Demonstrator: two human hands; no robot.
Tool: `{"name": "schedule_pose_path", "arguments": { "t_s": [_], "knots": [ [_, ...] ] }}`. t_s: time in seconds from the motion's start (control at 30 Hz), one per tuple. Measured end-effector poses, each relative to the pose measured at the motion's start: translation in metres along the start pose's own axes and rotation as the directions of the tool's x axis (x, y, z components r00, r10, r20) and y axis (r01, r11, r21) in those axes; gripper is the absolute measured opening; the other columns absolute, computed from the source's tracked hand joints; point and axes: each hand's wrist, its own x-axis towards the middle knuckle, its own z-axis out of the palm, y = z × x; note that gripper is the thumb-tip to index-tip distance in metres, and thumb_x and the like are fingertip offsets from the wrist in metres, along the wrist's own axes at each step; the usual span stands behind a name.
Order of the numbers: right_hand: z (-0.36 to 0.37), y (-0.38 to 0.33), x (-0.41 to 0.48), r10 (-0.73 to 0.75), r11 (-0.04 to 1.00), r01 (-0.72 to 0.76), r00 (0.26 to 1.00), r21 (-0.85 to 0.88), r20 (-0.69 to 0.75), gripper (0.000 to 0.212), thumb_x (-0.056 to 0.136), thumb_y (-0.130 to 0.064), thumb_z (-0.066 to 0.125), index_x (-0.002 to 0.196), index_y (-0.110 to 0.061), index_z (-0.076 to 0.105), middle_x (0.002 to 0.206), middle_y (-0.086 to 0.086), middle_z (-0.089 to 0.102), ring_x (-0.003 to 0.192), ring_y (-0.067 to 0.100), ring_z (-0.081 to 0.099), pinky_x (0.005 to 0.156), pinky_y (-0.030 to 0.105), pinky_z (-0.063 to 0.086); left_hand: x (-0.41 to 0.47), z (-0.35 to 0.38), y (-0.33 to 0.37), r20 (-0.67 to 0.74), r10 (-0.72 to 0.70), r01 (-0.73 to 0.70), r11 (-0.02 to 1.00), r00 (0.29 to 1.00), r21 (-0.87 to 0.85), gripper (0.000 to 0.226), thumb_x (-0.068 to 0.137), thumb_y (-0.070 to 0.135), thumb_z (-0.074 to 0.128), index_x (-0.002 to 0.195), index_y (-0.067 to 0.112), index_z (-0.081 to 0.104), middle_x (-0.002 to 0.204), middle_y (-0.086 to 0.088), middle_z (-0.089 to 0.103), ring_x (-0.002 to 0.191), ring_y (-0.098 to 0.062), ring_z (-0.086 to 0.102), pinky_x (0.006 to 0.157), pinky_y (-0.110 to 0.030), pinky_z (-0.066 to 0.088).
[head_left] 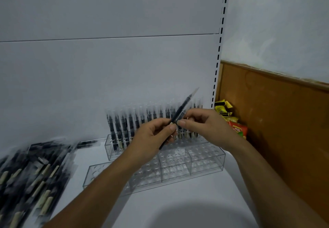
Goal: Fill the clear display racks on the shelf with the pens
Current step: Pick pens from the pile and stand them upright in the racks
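A black pen (179, 112) with a clear cap slants up to the right above the racks. My left hand (153, 136) grips its lower half. My right hand (201, 124) pinches the same pen near its middle with thumb and fingers. The back clear rack (111, 149) against the shelf wall holds several upright pens (124, 126). The front clear rack (206, 161) lies below my hands, its round holes showing no pens. A pile of loose pens (33, 176) lies on the shelf at the left.
The white shelf surface (187, 201) extends toward me. A slotted white upright (219, 49) marks the shelf's right edge. Yellow and red snack packets (231, 120) sit beyond it against a brown wall panel (276, 120). One stray pen (87, 143) lies by the back wall.
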Motion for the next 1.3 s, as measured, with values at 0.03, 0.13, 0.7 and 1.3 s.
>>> {"name": "schedule_pose_path", "arguments": {
  "t_s": [0.03,0.13,0.7,1.3],
  "knots": [
    [0.002,0.000,0.000,0.008,1.000,-0.007,1.000,0.017,-0.026,0.024,0.082,-0.035,0.071,0.084,-0.011,0.073,0.065,0.019,0.045,0.059,0.016,0.040,0.055,0.024,0.035,0.000,0.000,0.000,0.002,0.003,-0.003,1.000,1.000,-0.008,0.020,0.086,0.035,0.061,0.101,0.028,0.072,0.081,0.006,0.072,0.074,-0.008,0.066,0.072,-0.019,0.054],
    [0.003,0.001,0.001,0.044,0.995,-0.037,0.996,0.091,-0.077,0.013,0.086,-0.024,0.071,0.076,-0.015,0.072,0.058,0.000,0.050,0.054,0.009,0.043,0.050,0.017,0.036,-0.001,0.001,0.001,0.002,0.004,-0.004,1.000,1.000,-0.014,0.021,0.082,0.041,0.060,0.097,0.033,0.072,0.084,0.003,0.073,0.074,-0.008,0.066,0.070,-0.018,0.054],
    [-0.040,0.037,0.005,-0.147,0.964,-0.041,0.740,-0.261,-0.657,0.012,0.094,-0.026,0.063,0.098,-0.015,0.066,0.086,0.006,0.068,0.080,0.028,0.064,0.071,0.049,0.055,-0.001,0.000,-0.003,-0.022,-0.055,0.055,0.998,0.998,-0.006,0.015,0.091,0.023,0.061,0.102,0.025,0.071,0.081,0.005,0.073,0.070,-0.007,0.066,0.064,-0.015,0.050],
    [-0.043,0.028,-0.006,0.069,0.785,-0.296,0.915,-0.544,-0.398,0.023,0.086,-0.051,0.066,0.088,-0.029,0.072,0.081,-0.013,0.066,0.074,0.005,0.058,0.059,0.025,0.045,0.001,-0.001,-0.004,-0.042,-0.028,0.028,1.000,0.999,-0.006,0.014,0.093,0.022,0.060,0.100,0.026,0.071,0.079,0.003,0.073,0.065,-0.005,0.064,0.060,-0.014,0.049]
  ]
}}
